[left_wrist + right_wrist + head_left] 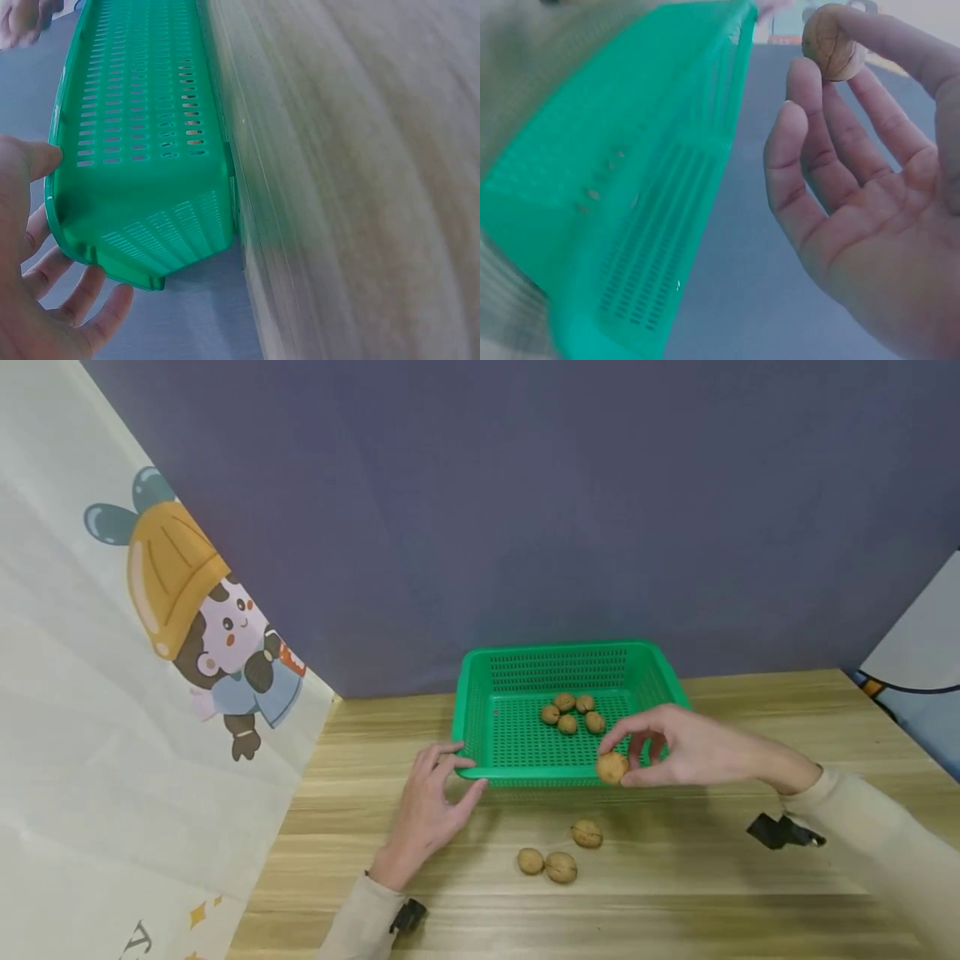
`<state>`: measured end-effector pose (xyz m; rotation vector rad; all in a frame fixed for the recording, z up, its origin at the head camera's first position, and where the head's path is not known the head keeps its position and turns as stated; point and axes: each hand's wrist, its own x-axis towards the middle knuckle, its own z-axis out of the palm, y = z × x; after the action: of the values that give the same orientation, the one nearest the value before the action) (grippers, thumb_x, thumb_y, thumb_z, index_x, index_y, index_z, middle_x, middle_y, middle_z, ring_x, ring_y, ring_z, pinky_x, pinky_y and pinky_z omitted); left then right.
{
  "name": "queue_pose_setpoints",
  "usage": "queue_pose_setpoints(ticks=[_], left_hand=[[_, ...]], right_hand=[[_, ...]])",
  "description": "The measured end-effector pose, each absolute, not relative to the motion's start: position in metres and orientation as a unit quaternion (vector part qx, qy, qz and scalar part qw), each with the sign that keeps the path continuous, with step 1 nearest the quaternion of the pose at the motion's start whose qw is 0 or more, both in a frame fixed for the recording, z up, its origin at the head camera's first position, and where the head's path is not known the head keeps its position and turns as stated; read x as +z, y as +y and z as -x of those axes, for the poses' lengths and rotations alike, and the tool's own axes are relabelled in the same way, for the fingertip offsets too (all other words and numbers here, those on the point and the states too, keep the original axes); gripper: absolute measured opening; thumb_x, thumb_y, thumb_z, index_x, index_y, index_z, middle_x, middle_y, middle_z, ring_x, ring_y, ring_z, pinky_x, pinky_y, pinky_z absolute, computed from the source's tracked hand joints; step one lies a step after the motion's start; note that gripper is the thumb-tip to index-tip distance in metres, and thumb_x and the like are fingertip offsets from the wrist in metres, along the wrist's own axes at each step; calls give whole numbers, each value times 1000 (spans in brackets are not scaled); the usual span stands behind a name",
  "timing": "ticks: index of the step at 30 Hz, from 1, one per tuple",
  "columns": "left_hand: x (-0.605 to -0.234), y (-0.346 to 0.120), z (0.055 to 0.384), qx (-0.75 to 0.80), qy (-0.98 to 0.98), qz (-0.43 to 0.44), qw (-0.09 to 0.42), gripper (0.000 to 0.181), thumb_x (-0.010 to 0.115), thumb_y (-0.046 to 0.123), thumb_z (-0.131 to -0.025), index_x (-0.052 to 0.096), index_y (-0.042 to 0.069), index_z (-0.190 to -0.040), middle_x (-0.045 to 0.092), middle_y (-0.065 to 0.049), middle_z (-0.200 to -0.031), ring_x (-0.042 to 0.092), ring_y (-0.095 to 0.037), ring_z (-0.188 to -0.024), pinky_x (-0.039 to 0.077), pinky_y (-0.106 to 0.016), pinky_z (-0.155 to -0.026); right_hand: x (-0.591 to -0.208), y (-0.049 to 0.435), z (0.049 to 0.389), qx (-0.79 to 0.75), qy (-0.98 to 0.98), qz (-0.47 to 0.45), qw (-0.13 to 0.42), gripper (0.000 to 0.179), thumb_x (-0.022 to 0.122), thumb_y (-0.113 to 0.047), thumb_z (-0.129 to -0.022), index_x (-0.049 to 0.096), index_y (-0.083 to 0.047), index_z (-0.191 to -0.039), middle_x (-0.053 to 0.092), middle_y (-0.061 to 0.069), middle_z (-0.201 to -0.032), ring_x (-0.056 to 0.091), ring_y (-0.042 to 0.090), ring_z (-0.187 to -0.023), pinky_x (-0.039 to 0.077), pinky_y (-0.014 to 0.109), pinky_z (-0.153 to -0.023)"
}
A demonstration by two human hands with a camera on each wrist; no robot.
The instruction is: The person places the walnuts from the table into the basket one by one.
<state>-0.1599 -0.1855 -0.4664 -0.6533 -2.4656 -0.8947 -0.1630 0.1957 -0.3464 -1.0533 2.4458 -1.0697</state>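
Note:
A green plastic basket (pixel 480 772) with slotted walls stands on the wooden table, several walnuts (pixel 567 724) lying on its floor. My left hand (pixel 429 806) holds the basket's near left corner, thumb at the front rim and fingers round the side. Between thumb and fingertips my right hand (pixel 678 747) pinches a walnut (pixel 612 767), over the basket's near right rim. The right wrist view shows this walnut (pixel 829 45) up at the fingertips, the other fingers loosely bent. In front of the basket, three walnuts (pixel 561 867) rest on the table, two of them side by side.
The wooden table (pixel 360 727) meets a dark blue-grey backdrop (pixel 525 510) just behind the basket. At the left hangs a pale sheet (pixel 67 710) with a cartoon figure. A printed sheet (pixel 918 643) shows at the right edge.

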Motion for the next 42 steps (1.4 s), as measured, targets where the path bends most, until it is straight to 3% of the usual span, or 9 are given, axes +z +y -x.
queue_pose_setpoints(ticks=[6, 10, 14, 20, 27, 42], left_hand=[[-467, -187, 160, -318, -898, 228, 203, 26, 81, 31, -95, 73, 14, -113, 64, -10, -140, 58, -32, -134, 53, -53, -112], [-468, -187, 160, -317, -899, 228, 199, 26, 81, 31, -96, 73, 15, -114, 64, -10, -141, 58, -31, -135, 54, -53, -111], [-467, -187, 161, -314, -899, 229, 202, 26, 81, 32, -95, 72, 15, -113, 65, -10, -140, 59, -30, -134, 55, -52, -110], [-467, -186, 162, -308, -900, 234, 203, 27, 82, 32, -94, 73, 15, -113, 65, -8, -140, 59, -30, -134, 55, -51, -111], [-467, -186, 162, -310, -899, 230, 207, 26, 82, 32, -94, 73, 16, -112, 66, -9, -139, 60, -30, -132, 55, -52, -110], [-467, -187, 161, -308, -898, 232, 210, 26, 82, 32, -94, 73, 15, -112, 66, -10, -138, 61, -30, -132, 55, -52, -109]], right_hand=[[-338, 195, 207, -360, 867, 313, 144, 37, 80, -23, -97, 71, -13, -131, 75, 3, -115, 71, 10, -88, 59, 30, -67], [-344, 192, 234, -349, 879, 289, 149, 39, 79, -25, -98, 70, -12, -134, 71, 9, -132, 71, 13, -94, 60, 33, -76], [-354, 184, 259, -325, 893, 272, 152, 42, 77, -26, -99, 69, -9, -136, 69, 13, -138, 72, 19, -101, 61, 38, -84], [-375, 179, 290, -293, 909, 254, 156, 44, 77, -24, -98, 68, -5, -137, 69, 17, -139, 71, 33, -116, 61, 49, -93], [-396, 178, 310, -265, 918, 241, 168, 38, 76, -21, -97, 70, -3, -130, 69, 21, -136, 60, 46, -132, 51, 65, -107], [-429, 170, 318, -237, 935, 219, 148, 34, 79, -15, -97, 73, -5, -128, 71, 19, -131, 64, 41, -122, 55, 60, -101]])
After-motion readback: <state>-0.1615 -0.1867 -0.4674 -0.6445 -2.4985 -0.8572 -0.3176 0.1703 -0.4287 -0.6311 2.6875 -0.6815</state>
